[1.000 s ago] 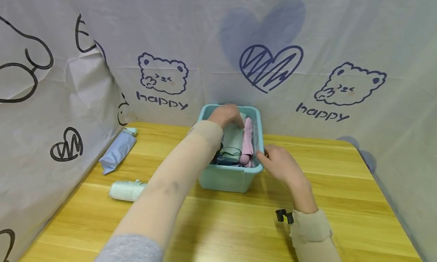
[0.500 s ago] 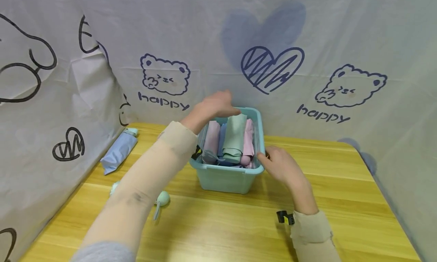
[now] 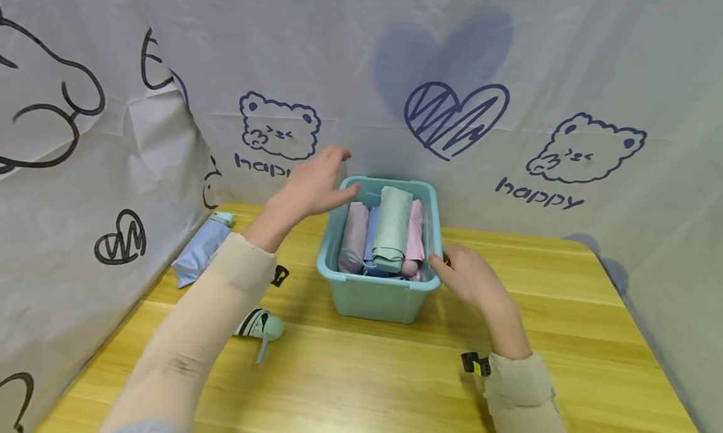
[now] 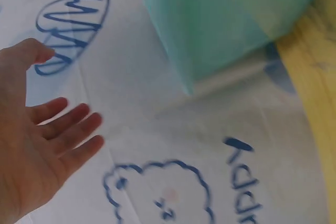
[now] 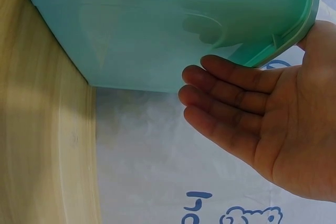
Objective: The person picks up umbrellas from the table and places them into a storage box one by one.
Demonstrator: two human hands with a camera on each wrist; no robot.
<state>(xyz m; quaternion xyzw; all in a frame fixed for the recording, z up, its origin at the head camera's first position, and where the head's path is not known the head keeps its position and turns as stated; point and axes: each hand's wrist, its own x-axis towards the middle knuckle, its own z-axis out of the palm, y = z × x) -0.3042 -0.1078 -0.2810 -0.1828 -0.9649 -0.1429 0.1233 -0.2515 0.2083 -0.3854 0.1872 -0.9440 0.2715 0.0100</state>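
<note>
A light-blue plastic bin point(image 3: 375, 298) stands against the back sheet, filled with folded umbrellas. On top lies a mint-green umbrella point(image 3: 393, 223), with a pink umbrella point(image 3: 415, 232) to its right and a pale purple umbrella point(image 3: 354, 235) to its left; a blue umbrella point(image 3: 371, 232) shows between. My left hand point(image 3: 310, 185) is in the air left of the bin, holding nothing, its fingers spread and thumb apart. At the bin's right side my right hand point(image 3: 469, 276) holds the rim, thumb over the edge and fingers point(image 5: 226, 95) along the outer wall.
On the table's left lie a blue umbrella with a mint cap point(image 3: 200, 248) and another mint-green umbrella point(image 3: 273, 328), partly hidden by my left forearm. White sheets with drawings point(image 3: 457, 119) close off the back and sides of the wooden table point(image 3: 367, 376).
My left hand has come up out of the bin and moved left, leaving the mint-green umbrella on top. My right hand has stayed at the rim.
</note>
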